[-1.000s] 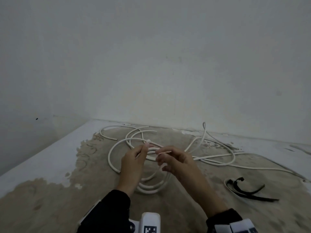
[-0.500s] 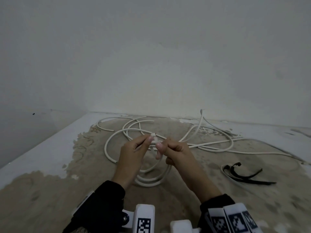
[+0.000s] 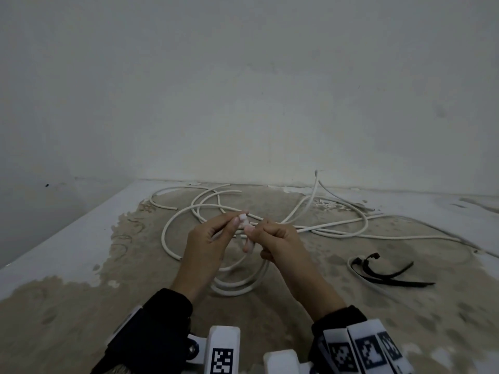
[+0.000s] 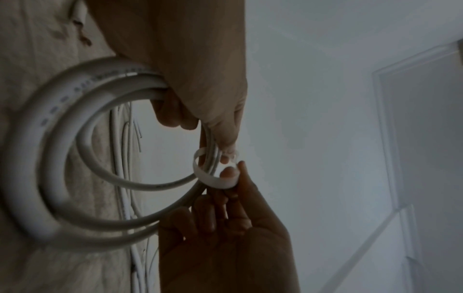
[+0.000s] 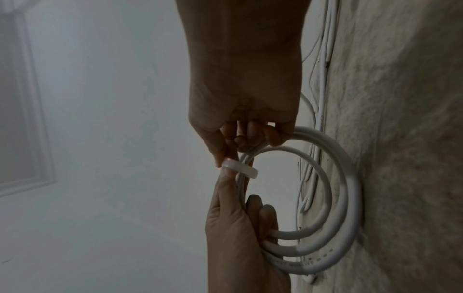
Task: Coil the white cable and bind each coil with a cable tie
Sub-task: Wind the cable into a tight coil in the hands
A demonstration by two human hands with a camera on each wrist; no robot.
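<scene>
Loose white cable sprawls over the counter from ten to three o'clock. Its coil hangs between your raised hands at centre. Your left hand and right hand each curl round the strands, fingertips pinching the cable tie looped loosely around them. Judging by the slack, keep the turns bunched while you draw it snug.

You have the white cable wound in a few round loops hanging below your fingers, with a white cable tie looped loosely round the gathered strands at your fingertips
</scene>
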